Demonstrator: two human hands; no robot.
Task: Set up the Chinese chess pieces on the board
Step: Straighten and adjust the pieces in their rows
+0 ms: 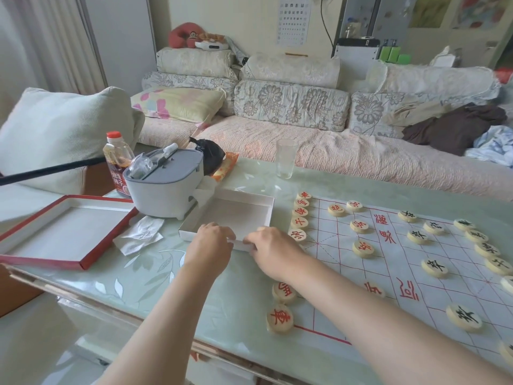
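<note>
A paper chess board [416, 262] with red lines lies on the right of the table. Round wooden pieces stand on it: red-lettered ones [298, 222] in a column along its left edge, black-lettered ones [434, 266] further right. Two red pieces [279, 318] sit at the near left corner. An empty white box tray [266, 215] lies left of the board. My left hand [211, 243] and my right hand [273, 250] both grip the tray's near rim, fingers curled over its edge.
The red-edged box lid [83, 259] lies at the far left. A grey lidded container [163, 184], a sauce bottle [118, 159], a crumpled tissue [141, 237] and a drinking glass [286, 159] stand behind the tray. A sofa runs along the far side of the table.
</note>
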